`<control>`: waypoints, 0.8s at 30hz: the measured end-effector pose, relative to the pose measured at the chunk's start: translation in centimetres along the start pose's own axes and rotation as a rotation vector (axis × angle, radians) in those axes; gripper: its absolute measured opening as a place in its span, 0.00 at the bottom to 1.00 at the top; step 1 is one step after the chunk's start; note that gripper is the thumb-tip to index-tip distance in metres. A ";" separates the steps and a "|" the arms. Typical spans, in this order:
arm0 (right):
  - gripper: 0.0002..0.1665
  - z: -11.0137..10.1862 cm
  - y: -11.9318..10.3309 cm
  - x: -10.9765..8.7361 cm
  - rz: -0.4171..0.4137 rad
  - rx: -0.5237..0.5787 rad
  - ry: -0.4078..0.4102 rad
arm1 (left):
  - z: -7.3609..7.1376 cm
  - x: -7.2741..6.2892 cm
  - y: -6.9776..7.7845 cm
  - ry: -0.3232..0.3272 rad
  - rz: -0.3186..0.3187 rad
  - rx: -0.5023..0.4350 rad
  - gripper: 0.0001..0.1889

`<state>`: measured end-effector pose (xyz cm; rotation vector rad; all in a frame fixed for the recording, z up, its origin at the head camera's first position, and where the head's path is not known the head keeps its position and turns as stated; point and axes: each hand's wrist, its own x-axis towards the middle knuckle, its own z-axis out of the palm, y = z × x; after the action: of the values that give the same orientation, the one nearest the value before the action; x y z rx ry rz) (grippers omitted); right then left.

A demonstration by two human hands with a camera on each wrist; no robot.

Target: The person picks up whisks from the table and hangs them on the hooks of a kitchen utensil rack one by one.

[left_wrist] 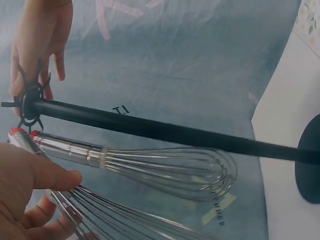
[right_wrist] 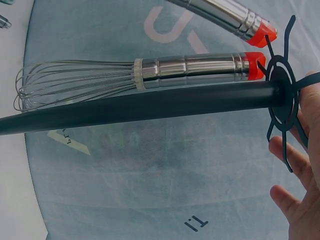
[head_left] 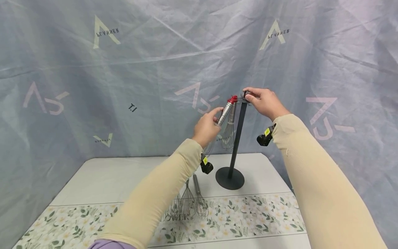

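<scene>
My left hand [head_left: 206, 128] grips a whisk [head_left: 224, 113] by its silver handle, red end cap up, wires trailing below. That cap is right beside the hook ring [right_wrist: 282, 92] of a black stand [head_left: 237, 138]. A second whisk [right_wrist: 195, 70], also silver with a red cap, hangs from a hook of the ring, close along the pole. At the stand's top, my right hand [head_left: 264, 103] pinches the black loop [head_left: 246, 93] between thumb and fingers. In the right wrist view, other fingers [right_wrist: 295, 160] of this hand spread below the ring.
Several metal whisks [head_left: 188, 202] lie on the table's floral band [head_left: 248, 216], partly behind my left sleeve. The stand's round black base [head_left: 230, 183] rests on the white tabletop [head_left: 124, 176] near the back. A grey printed curtain [head_left: 149, 76] hangs behind.
</scene>
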<state>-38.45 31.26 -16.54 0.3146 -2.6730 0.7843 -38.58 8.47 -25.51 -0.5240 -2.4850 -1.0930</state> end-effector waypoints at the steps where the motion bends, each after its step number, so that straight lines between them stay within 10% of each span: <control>1: 0.31 0.0 0.0 0.0 0.002 -0.001 -0.001 | 0.2 0.0 0.0 0.004 0.000 -0.008 0.42; 24: 0.31 0.0 -0.2 -0.2 0.026 -0.003 0.007 | 4.6 -1.0 -1.4 0.026 0.020 -0.344 0.39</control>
<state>-38.24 31.08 -16.51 0.2772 -2.6768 0.7881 -39.25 10.92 -29.70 -0.6236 -2.2729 -1.5193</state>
